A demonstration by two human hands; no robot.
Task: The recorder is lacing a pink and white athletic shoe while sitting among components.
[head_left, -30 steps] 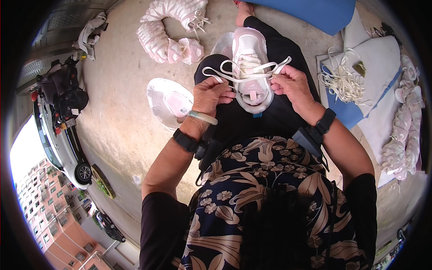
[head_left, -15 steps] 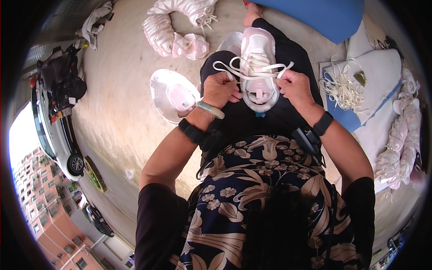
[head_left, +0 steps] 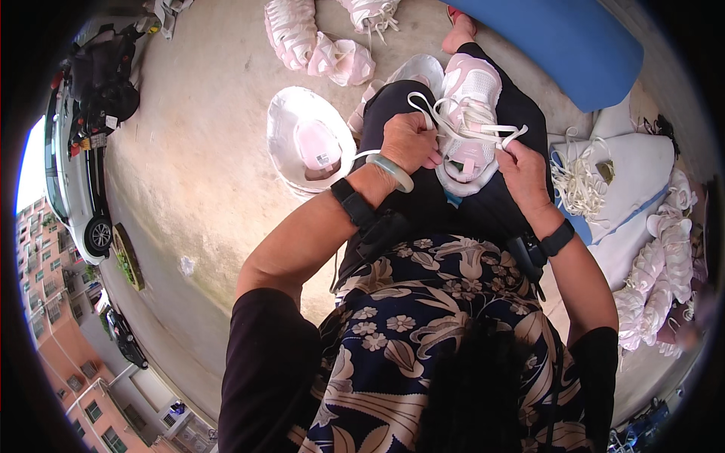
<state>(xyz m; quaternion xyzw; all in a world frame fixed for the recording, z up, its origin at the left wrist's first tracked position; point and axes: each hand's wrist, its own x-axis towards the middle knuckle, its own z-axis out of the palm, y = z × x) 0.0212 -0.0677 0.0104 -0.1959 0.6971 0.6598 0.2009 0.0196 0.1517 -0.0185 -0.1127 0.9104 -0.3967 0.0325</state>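
Blue sheet (head_left: 574,53), one, smooth, upper right. Shoe (head_left: 474,84), one, pink-and-white, mesh toe, upper centre, on black trousers. Lace heap (head_left: 580,187), one, cream, tangled, right. Hands, two: left hand (head_left: 411,143) and right hand (head_left: 522,177), each pinching the shoe's lace (head_left: 480,134), flat, looped.

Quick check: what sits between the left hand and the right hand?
In the head view, a pink-and-white shoe lies between the left hand and the right hand, with its white laces running across it.
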